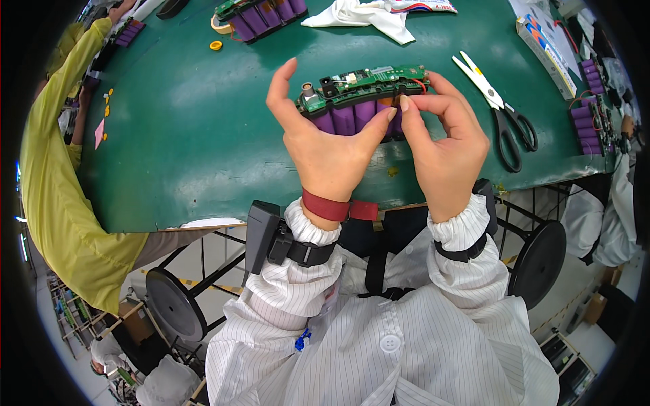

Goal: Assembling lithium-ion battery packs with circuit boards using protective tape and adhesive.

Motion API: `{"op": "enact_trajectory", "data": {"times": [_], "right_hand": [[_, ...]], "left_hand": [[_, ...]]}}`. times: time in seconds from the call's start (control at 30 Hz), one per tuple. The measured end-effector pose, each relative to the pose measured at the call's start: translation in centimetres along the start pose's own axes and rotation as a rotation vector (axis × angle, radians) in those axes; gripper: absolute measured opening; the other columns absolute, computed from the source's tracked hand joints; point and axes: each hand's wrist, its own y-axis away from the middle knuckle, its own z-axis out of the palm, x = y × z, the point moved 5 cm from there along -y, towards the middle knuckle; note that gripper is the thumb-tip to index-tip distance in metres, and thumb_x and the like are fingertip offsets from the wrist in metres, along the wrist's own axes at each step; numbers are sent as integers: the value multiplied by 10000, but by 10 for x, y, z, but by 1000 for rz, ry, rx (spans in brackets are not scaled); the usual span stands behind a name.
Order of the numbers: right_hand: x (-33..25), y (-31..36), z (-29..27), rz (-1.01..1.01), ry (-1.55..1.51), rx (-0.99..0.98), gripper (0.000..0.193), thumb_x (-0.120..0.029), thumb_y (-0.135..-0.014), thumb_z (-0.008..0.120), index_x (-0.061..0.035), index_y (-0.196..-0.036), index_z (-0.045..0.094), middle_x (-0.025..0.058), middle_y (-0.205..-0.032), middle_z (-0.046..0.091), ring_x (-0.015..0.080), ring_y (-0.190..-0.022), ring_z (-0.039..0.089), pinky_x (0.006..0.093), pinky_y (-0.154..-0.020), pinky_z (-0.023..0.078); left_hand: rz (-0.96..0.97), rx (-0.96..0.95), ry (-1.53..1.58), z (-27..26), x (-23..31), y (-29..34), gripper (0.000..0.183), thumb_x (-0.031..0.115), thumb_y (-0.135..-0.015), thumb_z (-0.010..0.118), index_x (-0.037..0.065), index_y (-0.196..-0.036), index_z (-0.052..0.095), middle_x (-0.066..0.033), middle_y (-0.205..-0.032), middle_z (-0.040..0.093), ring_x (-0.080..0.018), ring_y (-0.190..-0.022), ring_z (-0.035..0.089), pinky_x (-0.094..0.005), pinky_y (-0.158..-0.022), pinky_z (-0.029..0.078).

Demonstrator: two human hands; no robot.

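Note:
A battery pack (343, 121) of purple cells, with a green circuit board (365, 82) along its top, is held over the table between my two hands. My left hand (326, 147) grips its left part, the thumb against the front of the cells and the index finger raised past the left end. At the right end, my right hand (443, 139) has thumb and index finger pinched together at the front, beside a small orange patch and a red wire (421, 86). Its other fingers reach behind the board. Anything small between those fingertips is hidden.
White-bladed scissors (497, 101) with black handles lie to the right on the green table (196, 128). Farther back are another battery pack (264, 19), a white cloth (369, 19), a yellow ring (216, 45) and a box (545, 57). A person in a yellow sleeve (51, 169) is at left.

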Motion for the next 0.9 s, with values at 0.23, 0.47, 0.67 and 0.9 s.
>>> {"op": "enact_trajectory", "data": {"times": [0.23, 0.47, 0.67, 0.9], "right_hand": [[-6, 2, 3, -35, 54, 16, 104, -2, -743, 703, 8, -817, 630, 219, -1047, 657, 294, -867, 680, 332, -736, 530], [-4, 4, 5, 39, 51, -2, 104, -12, -764, 720, 26, -842, 662, 249, -1143, 632, 219, -899, 672, 304, -809, 502], [-2, 6, 7, 48, 8, 10, 101, 0, -775, 711, 43, -845, 652, 250, -1155, 626, 201, -900, 663, 299, -812, 503], [2, 8, 11, 19, -32, 79, 120, 2, -730, 715, 1, -797, 616, 204, -1040, 664, 291, -832, 659, 341, -703, 522]], "left_hand": [[23, 11, -43, 0, 2, 0, 954, 17, -602, 849, 58, -1342, 249, -155, -1110, 491, -200, -913, 605, -308, -770, 530], [22, 23, -43, -1, 1, 1, 954, 38, -594, 855, 55, -1341, 264, -152, -1118, 479, -195, -921, 589, -303, -777, 518], [50, 26, -56, -2, 0, 0, 953, 44, -590, 861, 57, -1340, 272, -149, -1126, 472, -194, -932, 581, -304, -787, 511], [119, 32, -65, -3, 1, -1, 952, 43, -590, 862, 58, -1340, 275, -142, -1133, 466, -193, -946, 575, -302, -799, 507]]}}
